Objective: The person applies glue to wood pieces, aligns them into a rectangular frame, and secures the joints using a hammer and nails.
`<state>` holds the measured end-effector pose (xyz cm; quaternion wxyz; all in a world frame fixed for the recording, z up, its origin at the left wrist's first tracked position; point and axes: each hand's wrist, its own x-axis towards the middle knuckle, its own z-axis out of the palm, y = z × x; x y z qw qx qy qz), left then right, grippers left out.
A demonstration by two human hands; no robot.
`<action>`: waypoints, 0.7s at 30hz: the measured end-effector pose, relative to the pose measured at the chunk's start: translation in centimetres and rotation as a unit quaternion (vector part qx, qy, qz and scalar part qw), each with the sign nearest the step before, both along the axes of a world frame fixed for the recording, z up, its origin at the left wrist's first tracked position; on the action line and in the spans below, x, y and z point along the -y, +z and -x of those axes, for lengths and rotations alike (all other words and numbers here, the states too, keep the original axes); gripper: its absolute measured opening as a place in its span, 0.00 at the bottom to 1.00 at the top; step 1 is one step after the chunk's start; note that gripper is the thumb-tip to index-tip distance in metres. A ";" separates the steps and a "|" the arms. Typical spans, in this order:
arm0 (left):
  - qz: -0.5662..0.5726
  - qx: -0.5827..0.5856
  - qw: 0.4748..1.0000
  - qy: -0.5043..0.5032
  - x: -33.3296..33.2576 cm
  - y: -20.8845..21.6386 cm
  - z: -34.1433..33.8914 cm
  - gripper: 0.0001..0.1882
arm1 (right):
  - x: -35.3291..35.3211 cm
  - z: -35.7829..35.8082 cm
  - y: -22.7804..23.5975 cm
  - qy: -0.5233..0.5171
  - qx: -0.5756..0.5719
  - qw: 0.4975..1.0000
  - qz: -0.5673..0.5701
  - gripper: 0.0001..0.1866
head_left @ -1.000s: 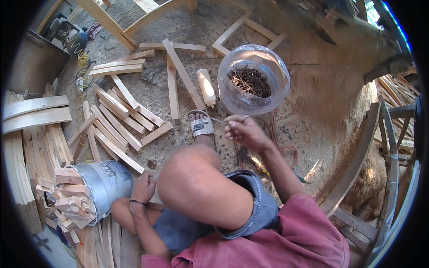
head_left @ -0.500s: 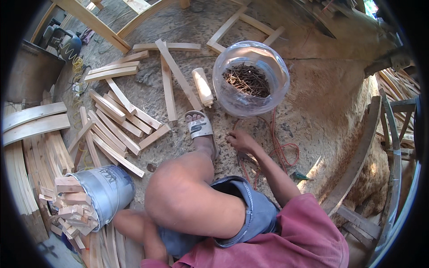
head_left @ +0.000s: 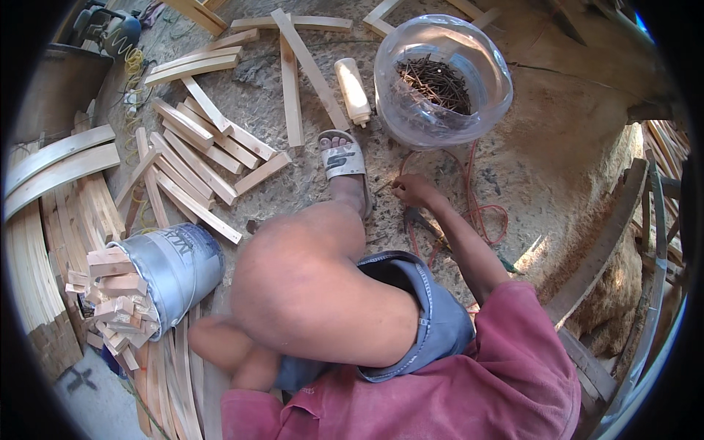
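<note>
Out ahead stands the big clear tub [head_left: 429, 136], silver bucket [head_left: 187, 268] over at left, a heap of brown nails [head_left: 438, 86] down inside that tub. There's the sandal [head_left: 343, 163]; left hand's out of sight, grip impossible to tell, and the right hand [head_left: 418, 192], just beside that sandal, pinches a thin, nail-like piece [head_left: 383, 187]!

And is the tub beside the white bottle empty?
Not empty: thin brown nails are piled inside the tub. How deep, I cannot tell.
</note>
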<state>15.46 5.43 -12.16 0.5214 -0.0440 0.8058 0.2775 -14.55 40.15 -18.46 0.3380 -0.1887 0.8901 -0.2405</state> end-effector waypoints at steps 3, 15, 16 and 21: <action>-0.010 0.007 1.000 -0.013 -0.2 -1.3 0.3 0.21 | 0.4 -0.8 -1.1 -0.052 -0.041 0.998 0.005 0.13; -0.036 -0.008 0.998 -0.041 -3.2 -5.0 1.4 0.20 | 2.7 -0.7 -5.2 0.050 -0.229 0.972 0.022 0.09; -0.034 -0.014 0.998 -0.048 -3.2 -5.4 1.9 0.20 | 2.8 -0.4 -5.4 0.130 -0.263 0.956 0.021 0.08; -0.002 -0.047 0.998 -0.050 -1.0 -7.2 3.7 0.19 | 4.0 -0.8 -4.0 0.126 -0.341 0.930 0.062 0.09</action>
